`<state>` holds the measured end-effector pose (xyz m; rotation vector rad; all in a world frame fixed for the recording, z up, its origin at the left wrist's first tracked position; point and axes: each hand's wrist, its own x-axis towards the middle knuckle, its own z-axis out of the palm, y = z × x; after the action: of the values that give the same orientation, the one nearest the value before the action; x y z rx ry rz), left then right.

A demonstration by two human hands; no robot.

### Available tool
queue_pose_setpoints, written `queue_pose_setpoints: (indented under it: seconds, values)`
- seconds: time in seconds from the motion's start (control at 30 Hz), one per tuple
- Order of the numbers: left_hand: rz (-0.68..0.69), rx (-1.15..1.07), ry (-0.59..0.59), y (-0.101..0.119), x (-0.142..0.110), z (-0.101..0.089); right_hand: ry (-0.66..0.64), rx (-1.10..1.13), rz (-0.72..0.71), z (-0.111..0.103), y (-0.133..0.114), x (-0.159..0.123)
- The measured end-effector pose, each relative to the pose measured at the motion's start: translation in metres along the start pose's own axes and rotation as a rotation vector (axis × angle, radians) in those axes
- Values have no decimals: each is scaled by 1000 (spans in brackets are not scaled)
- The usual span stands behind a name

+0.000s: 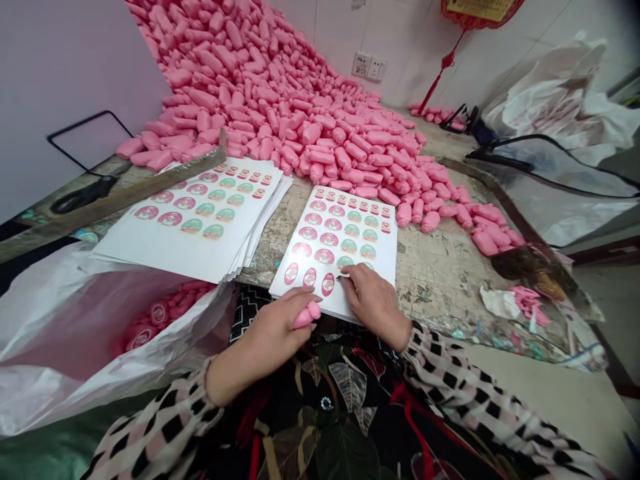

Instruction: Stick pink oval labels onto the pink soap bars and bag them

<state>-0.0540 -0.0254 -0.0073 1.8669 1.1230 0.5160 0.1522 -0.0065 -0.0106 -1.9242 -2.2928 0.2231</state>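
My left hand (pixel 280 323) is closed around a small pink plastic bottle (pixel 307 314), held at the near edge of a sticker sheet (pixel 340 240). That sheet carries pink and green oval stickers. My right hand (pixel 369 297) rests on the sheet's near right part, its fingertips pinched at a sticker's edge (pixel 345 272). A huge heap of pink bottles (pixel 300 100) covers the far half of the worn table (pixel 440 273).
A stack of sticker sheets (pixel 200 220) lies to the left under a long metal ruler (pixel 115 197). Black scissors (pixel 83 195) sit at far left. A clear plastic bag (pixel 100 333) at my left holds labelled pink bottles (pixel 160 313). Plastic bags (pixel 560 147) and scraps (pixel 520 303) lie right.
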Motion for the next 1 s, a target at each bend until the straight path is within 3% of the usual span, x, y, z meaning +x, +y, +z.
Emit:
queue_pose_setpoints:
  seconds: [0.07,0.27,0.73,1.0]
  values:
    - [74,198,-50,-4,2,9,3,-12,1,2,-1,0]
    - [27,508,-121,-8,8,29,-18,-85,-13,1,-2,0]
    - [16,504,-136,-11,12,31,-31,-64,-57,1,1,1]
    - [33,582,-126,-17,13,36,32,216,67,16,-2,-8]
